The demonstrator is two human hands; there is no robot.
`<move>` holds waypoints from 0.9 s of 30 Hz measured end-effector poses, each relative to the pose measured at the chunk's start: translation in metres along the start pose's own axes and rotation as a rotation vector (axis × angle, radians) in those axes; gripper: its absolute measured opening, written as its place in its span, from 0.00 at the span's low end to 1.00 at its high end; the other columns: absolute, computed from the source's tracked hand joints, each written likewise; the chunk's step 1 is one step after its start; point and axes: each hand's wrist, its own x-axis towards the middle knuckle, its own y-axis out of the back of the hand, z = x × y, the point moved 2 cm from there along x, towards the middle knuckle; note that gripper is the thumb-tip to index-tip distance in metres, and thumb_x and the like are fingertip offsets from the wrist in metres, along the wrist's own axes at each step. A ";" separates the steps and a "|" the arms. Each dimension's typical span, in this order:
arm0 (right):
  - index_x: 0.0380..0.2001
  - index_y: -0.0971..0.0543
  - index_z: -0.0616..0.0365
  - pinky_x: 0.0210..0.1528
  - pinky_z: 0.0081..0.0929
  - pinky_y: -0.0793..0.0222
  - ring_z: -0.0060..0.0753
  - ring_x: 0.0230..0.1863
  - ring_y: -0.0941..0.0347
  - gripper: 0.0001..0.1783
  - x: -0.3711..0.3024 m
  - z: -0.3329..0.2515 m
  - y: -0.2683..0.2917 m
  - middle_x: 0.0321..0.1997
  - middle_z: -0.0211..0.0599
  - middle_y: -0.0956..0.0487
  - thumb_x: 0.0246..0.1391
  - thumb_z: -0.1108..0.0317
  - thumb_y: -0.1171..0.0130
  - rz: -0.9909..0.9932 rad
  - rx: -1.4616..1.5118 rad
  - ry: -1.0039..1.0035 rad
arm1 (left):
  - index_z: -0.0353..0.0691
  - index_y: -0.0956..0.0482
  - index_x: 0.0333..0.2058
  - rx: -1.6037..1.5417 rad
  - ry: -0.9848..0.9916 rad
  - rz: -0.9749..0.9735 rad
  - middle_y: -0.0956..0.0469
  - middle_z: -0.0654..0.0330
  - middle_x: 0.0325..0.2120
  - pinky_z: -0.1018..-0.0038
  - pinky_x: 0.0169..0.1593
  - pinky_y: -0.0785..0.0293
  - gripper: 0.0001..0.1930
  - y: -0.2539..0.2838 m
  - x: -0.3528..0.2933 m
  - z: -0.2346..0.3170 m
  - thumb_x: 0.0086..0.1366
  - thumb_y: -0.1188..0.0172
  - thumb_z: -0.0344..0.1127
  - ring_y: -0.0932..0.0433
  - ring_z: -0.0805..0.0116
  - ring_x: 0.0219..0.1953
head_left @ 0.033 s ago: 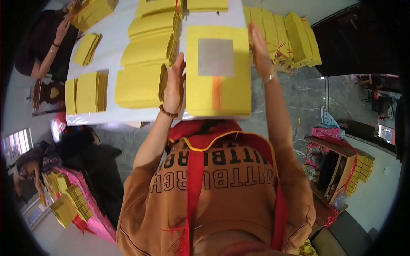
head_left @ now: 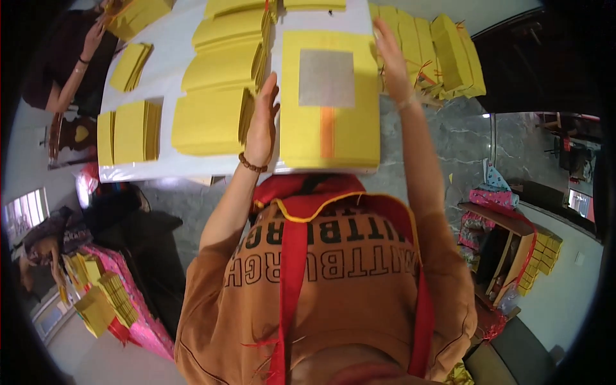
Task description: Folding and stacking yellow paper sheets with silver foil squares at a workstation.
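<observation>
Left hand [head_left: 263, 125]: flat, empty, just beside our yellow stack [head_left: 301, 135].
Right hand [head_left: 393, 63]: flat, empty, at its right edge.
Stack: lies between both.

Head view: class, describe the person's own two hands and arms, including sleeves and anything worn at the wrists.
The left hand is ungloved, with a brown beaded bracelet. The right hand, also ungloved, has a pale band, blurred. Loose orange-brown sleeves leave the forearms bare.
</observation>
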 end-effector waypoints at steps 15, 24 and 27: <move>0.43 0.25 0.57 0.48 0.36 0.35 0.50 0.47 0.29 0.30 0.058 -0.038 -0.045 0.44 0.48 0.24 0.56 0.42 0.61 -0.514 -0.759 0.112 | 0.46 0.55 0.62 1.027 -0.389 -0.337 0.59 0.44 0.63 0.58 0.63 0.54 0.54 -0.006 -0.038 0.027 0.41 0.29 0.49 0.55 0.46 0.64; 0.39 0.24 0.58 0.46 0.36 0.34 0.50 0.44 0.28 0.30 0.059 -0.035 -0.048 0.40 0.49 0.23 0.55 0.41 0.60 -0.486 -0.900 0.060 | 0.41 0.56 0.62 0.677 -0.047 -0.296 0.62 0.39 0.62 0.59 0.64 0.58 0.57 0.000 -0.032 0.017 0.40 0.30 0.56 0.63 0.47 0.66; 0.38 0.23 0.57 0.46 0.37 0.34 0.50 0.44 0.28 0.30 0.062 -0.029 -0.046 0.40 0.49 0.23 0.54 0.41 0.60 -0.487 -0.868 0.044 | 0.41 0.56 0.62 0.759 -0.086 -0.323 0.62 0.40 0.62 0.59 0.64 0.59 0.57 0.000 -0.030 0.017 0.40 0.31 0.57 0.64 0.49 0.66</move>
